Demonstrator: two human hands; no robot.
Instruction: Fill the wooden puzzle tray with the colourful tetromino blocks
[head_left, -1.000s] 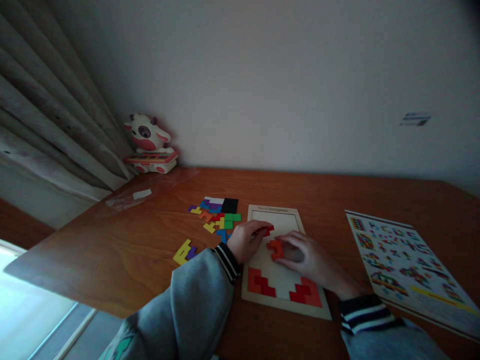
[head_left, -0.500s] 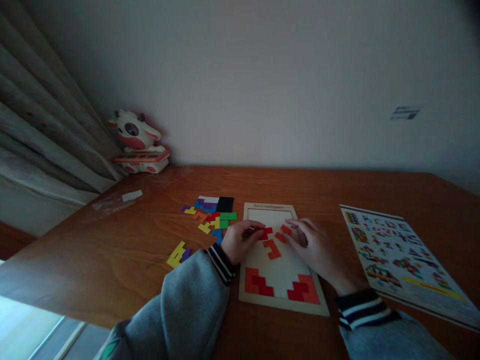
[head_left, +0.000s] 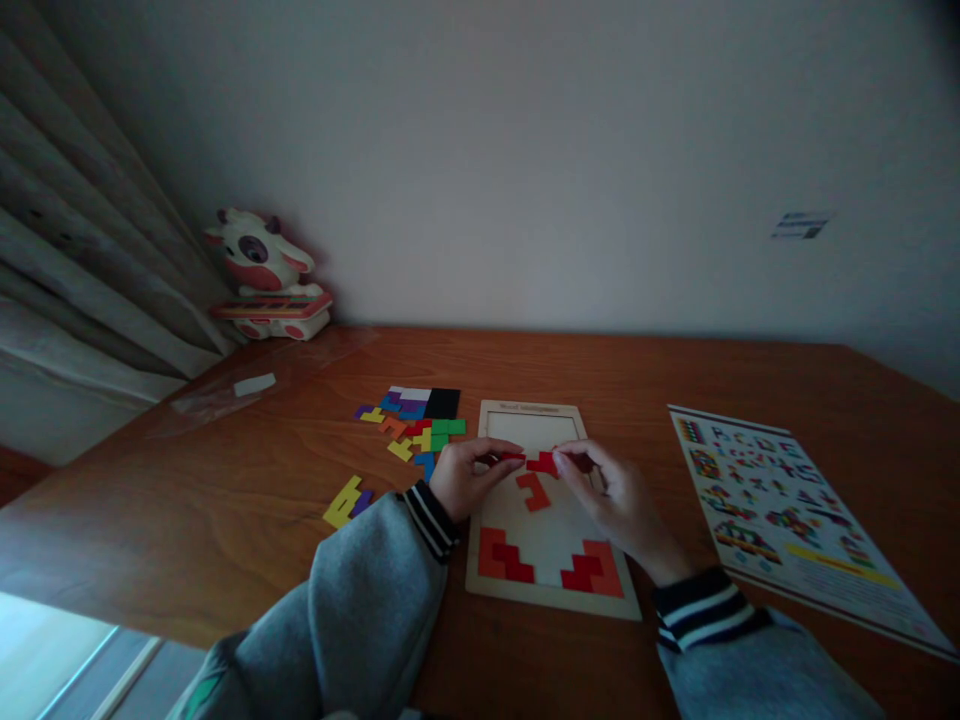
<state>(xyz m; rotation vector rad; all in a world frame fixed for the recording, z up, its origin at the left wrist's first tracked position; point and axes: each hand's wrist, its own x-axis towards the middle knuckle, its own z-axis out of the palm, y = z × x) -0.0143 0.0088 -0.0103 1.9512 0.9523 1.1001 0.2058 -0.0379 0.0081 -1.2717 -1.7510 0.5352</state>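
Observation:
My left hand pinches a thin-looking red puzzle piece, seen almost edge-on, over the upper part of the wooden tray. Close by on the right, my right hand has thumb and fingers closed at the right end of another red puzzle piece. An orange angular piece lies on the tray just below the hands. Orange and red pieces fill the tray's lower left corner, and a similar group sits in the lower right corner.
Left of the tray lie several coloured pieces and a black square. A yellow piece rests nearer. On the right is a printed pattern sheet. A cow toy keyboard stands at the back left.
The right fingers have moved in to a red piece beside the left hand. The orange piece formerly between the right fingers no longer shows. The view has shifted slightly.

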